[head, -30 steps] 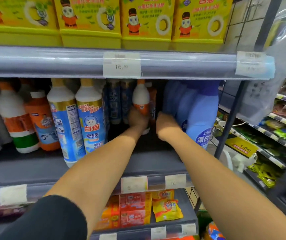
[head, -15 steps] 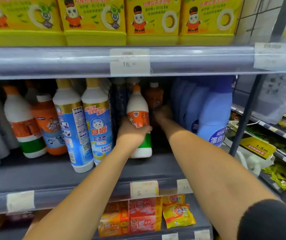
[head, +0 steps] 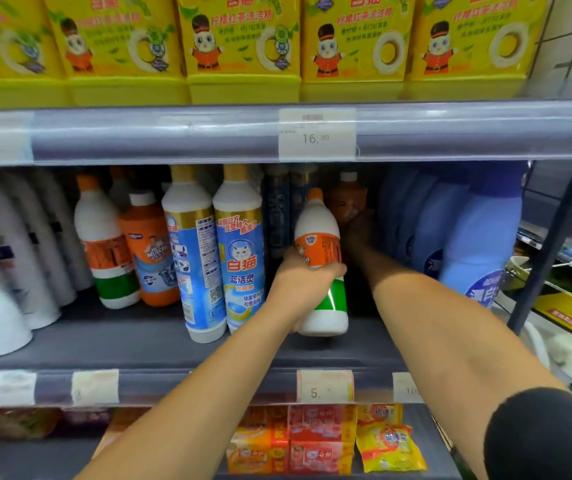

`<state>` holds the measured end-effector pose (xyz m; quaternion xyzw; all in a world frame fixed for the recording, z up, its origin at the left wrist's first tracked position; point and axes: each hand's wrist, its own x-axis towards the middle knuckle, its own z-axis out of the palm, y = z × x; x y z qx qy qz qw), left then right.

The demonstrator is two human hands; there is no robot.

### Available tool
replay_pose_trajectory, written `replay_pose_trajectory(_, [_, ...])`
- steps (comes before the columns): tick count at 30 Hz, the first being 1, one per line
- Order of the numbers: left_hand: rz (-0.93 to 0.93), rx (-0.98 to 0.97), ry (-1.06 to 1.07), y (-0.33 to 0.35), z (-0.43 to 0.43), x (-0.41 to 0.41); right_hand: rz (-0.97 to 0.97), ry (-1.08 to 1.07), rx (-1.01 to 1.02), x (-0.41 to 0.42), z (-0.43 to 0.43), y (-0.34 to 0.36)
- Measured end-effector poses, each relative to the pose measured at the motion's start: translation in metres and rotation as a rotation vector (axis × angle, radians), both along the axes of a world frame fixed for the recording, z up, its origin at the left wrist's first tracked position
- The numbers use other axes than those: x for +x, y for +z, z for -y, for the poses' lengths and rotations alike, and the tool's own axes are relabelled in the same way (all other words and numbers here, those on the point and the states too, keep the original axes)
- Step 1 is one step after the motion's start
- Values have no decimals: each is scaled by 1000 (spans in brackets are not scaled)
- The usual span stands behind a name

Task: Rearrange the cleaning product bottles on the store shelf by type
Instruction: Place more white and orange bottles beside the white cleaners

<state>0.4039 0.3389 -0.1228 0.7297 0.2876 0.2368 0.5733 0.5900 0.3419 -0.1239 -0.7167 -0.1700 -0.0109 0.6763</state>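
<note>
Forearms reach over the grey shelf edge (head: pixel 208 386). Nearest, the left hand (head: pixel 300 287) wraps the middle of a white bottle (head: pixel 319 258) with orange cap, orange label and green band, held upright just right of the blue cat-label bottle (head: pixel 241 251). Deeper right of it, the right hand (head: pixel 359 232) touches an orange bottle (head: pixel 345 199); its grip cannot be made out.
</note>
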Motion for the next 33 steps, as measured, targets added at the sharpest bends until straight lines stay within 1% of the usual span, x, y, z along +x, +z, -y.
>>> replay_pose_trajectory(3, [3,-2,-6,3,1,-2,-1,-39,-105,-11,13,-1])
replay_pose_trajectory(4, [7,-9,-2,4,3,-4,0,-41,-112,-16,19,-2])
replay_pose_trajectory(6, [16,-24,4,5,7,-8,6,-25,-102,-26,30,-1])
replay_pose_trajectory(12, [28,-88,-15,10,27,-29,73,37,-248,-52,64,8])
replay_pose_trajectory(14, [34,-79,-4,12,34,-39,52,43,-279,-68,78,15])
replay_pose_trajectory(19, [57,-66,15,18,51,-75,16,137,-216,-111,116,19])
replay_pose_trajectory(24, [67,-54,53,13,71,-123,86,190,-223,-160,158,17])
replay_pose_trajectory(30, [65,-63,93,-5,103,-189,131,228,-248,-221,206,4])
replay_pose_trajectory(33, [59,-98,134,-20,119,-222,92,268,-226,-248,224,-5])
